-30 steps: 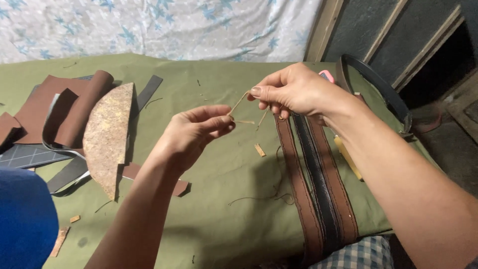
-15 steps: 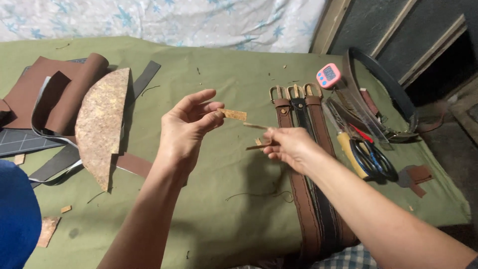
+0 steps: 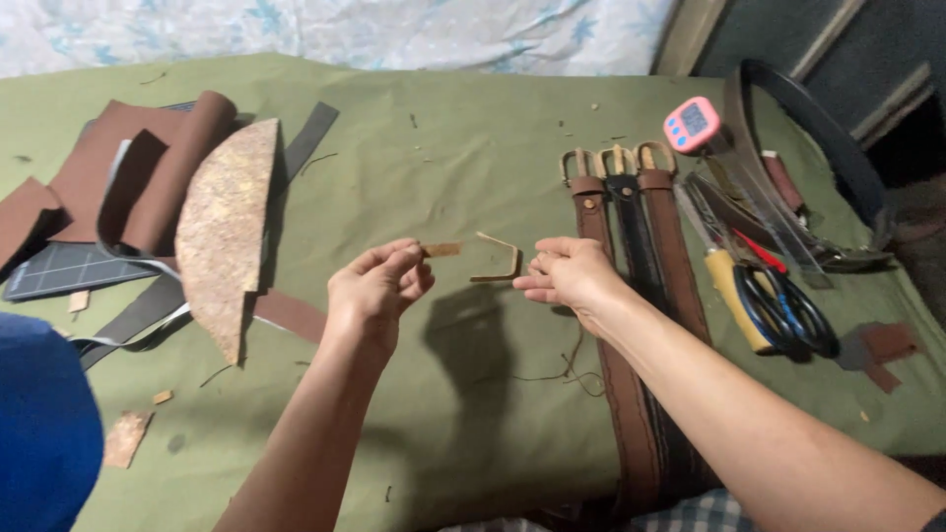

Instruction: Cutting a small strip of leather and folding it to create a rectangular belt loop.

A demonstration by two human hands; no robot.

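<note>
My left hand (image 3: 379, 289) is raised above the green cloth (image 3: 463, 177) and pinches a small tan leather piece (image 3: 440, 249) between thumb and fingertips. My right hand (image 3: 570, 276) is beside it, a short gap away, and holds a thin tan leather strip (image 3: 500, 260) bent into a hook shape. Both pieces hang in the air between the hands. Three belts with brass buckles (image 3: 619, 212), two brown and one black, lie side by side under my right forearm.
A half-round speckled cork-like piece (image 3: 222, 236) and brown leather sheets (image 3: 118, 177) lie at the left, with a grid cutting mat (image 3: 59, 271). At the right are a pink timer (image 3: 692, 124), black scissors (image 3: 783, 310), a yellow-handled knife (image 3: 734, 291) and a dark belt loop (image 3: 838, 158).
My right hand came down from upper right to mid-table beside the left hand. The thin strip it holds now shows bent. The left hand keeps its small piece.
</note>
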